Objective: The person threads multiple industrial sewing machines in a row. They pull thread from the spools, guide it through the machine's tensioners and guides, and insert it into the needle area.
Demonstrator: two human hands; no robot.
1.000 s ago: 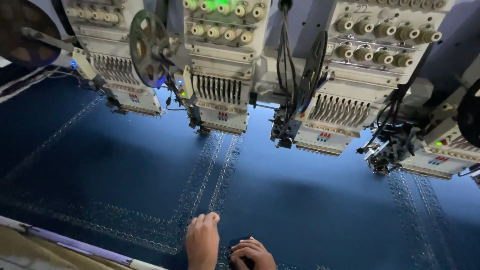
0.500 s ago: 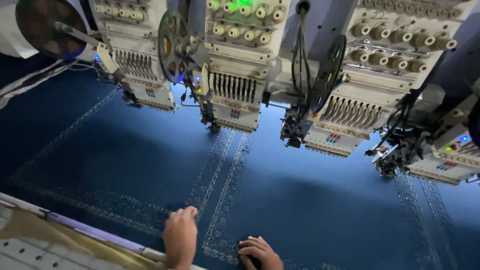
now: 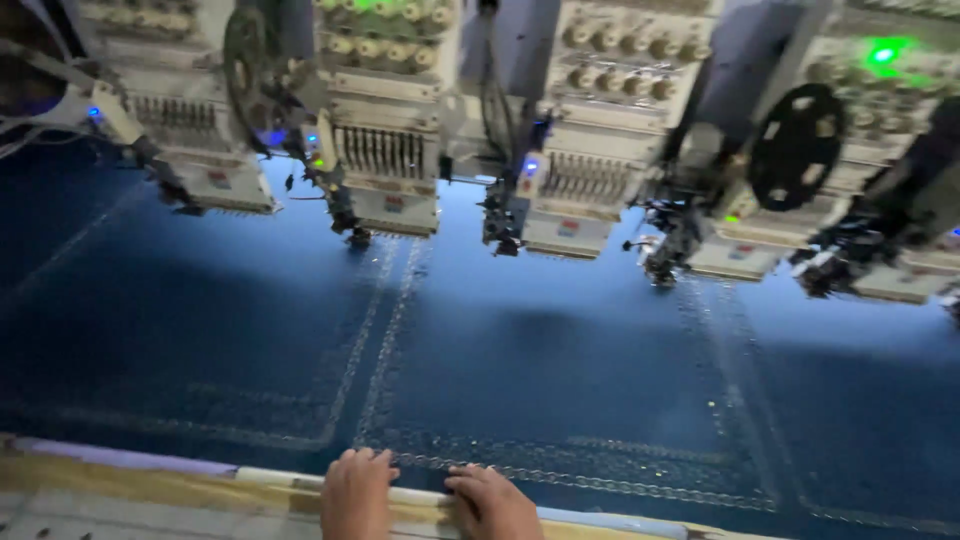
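- The dark blue fabric [image 3: 560, 370] stretches flat away from both hands, filling the whole bed ahead of them; pale stitched border lines run across it just beyond the fingertips and up toward the machines.
- A row of embroidery machine heads [image 3: 385, 150] hangs over the cloth, far ahead of the hands and well apart from them, with small green and blue lights glowing.
- The pale frame edge [image 3: 180, 475] lies beneath both palms and runs off to the left.
- The left hand [image 3: 357, 495] rests palm down on the cloth's near edge, fingers together and lightly curled.
- The right hand [image 3: 493, 503], just beside it, lies flat too, fingers slightly spread, touching the stitched border.
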